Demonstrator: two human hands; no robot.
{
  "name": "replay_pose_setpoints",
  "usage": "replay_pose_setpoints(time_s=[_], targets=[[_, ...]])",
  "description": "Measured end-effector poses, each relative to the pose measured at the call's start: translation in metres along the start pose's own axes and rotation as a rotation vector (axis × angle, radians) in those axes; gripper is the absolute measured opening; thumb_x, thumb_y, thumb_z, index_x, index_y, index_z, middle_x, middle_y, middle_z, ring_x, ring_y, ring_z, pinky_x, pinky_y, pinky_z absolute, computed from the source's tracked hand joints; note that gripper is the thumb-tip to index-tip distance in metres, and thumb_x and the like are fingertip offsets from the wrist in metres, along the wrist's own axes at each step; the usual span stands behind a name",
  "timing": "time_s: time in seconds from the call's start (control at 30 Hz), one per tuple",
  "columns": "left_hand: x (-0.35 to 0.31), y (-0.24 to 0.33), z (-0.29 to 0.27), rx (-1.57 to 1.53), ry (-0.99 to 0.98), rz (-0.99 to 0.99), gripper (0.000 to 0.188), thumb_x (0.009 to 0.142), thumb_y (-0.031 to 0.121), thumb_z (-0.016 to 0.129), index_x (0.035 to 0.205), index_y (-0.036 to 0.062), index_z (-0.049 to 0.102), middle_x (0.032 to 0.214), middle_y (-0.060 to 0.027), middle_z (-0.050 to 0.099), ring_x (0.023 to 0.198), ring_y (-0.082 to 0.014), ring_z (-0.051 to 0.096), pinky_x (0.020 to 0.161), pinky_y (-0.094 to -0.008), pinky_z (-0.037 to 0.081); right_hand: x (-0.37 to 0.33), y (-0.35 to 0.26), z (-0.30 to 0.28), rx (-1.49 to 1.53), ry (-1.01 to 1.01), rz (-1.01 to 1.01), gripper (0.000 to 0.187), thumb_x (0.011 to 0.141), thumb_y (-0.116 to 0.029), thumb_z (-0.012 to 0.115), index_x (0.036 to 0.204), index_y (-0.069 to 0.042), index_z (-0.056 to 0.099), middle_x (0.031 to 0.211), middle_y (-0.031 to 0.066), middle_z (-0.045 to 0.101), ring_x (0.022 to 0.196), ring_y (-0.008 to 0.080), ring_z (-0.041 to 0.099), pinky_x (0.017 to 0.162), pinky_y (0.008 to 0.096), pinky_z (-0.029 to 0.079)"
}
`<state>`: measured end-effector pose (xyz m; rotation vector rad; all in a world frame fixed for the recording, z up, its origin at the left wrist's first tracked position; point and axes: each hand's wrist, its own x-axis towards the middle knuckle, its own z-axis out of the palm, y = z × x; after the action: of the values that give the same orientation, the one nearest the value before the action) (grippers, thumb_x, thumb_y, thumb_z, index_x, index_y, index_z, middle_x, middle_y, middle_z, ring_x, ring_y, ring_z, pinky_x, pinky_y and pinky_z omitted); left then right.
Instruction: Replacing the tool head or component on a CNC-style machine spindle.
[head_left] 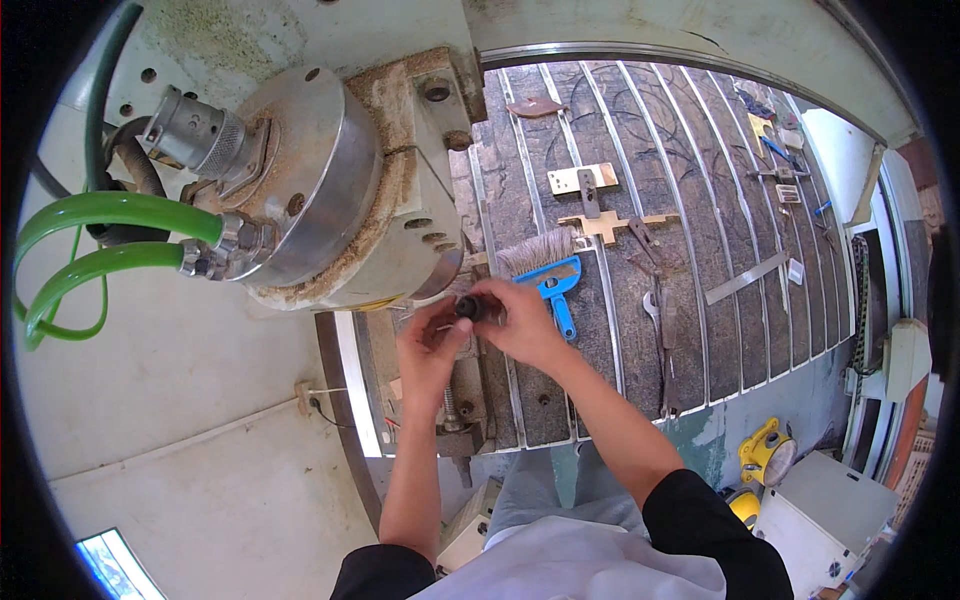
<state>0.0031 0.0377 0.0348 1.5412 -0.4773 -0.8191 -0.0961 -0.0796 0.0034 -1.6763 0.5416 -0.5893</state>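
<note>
Here, both hands (pixel 522 322) pinch a small dark part (pixel 468 307) (half hidden, its full shape unclear).

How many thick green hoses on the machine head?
2. Upper hose runs to the right-hand metal fitting; lower hose to the fitting just below-left. More could hide behind the machine head.

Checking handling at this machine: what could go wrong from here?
Drop: the small dark part is in the right hand, left hand beside it; a slip might send it onto the slotted bed.
Dirt: brown dust on the machine head could fall onto the part.
Knock: both hands are near that head, so knuckles may hit it.
</note>
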Motion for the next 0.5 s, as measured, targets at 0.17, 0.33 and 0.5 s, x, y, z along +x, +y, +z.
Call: replay_pose_setpoints(time_s=[0.17, 0.33, 0.5], targets=[[-0.031, -0.005, 0.02, 0.024, -0.031, 0.047, 0.037, 0.076, -0.005, 0.071, 0.111, -0.0055, 0.058, 0.1, -0.0119, 0.064, 0.092, -0.0163, 0.062, 0.082, -0.028, 0.051, -0.043, -0.022, -0.02, -0.089, 0.007, 0.016, 0.037, 0.067, 0.003, 0.07, 0.103, 0.001, 0.06, 0.084, 0.0117, 0.064, 0.074, 0.0201, 0.063, 0.068, 0.0317, 0.05], [-0.058, 0.011, 0.047, -0.024, 0.016, 0.03, 0.03, 0.079, -0.004, 0.069, 0.108, -0.0063, 0.061, 0.099, -0.0115, 0.065, 0.091, -0.0152, 0.063, 0.082, -0.0266, 0.05, -0.074, -0.043, -0.049, -0.054, 0.034, 0.038, 0.037, 0.07, 0.005, 0.067, 0.106, 0.0, 0.06, 0.082, 0.0118, 0.065, 0.074, 0.0186, 0.064, 0.068, 0.0308, 0.05], [-0.081, 0.015, 0.07, -0.012, 0.04, 0.106, 0.028, 0.081, -0.005, 0.067, 0.108, -0.0063, 0.061, 0.099, -0.0108, 0.065, 0.091, -0.0142, 0.063, 0.08, -0.025, 0.051, -0.098, -0.052, -0.056, 0.036, 0.166, 0.074, 0.035, 0.073, 0.005, 0.063, 0.107, 0.0, 0.059, 0.084, 0.0155, 0.066, 0.076, 0.0255, 0.067, 0.067, 0.0327, 0.051]])
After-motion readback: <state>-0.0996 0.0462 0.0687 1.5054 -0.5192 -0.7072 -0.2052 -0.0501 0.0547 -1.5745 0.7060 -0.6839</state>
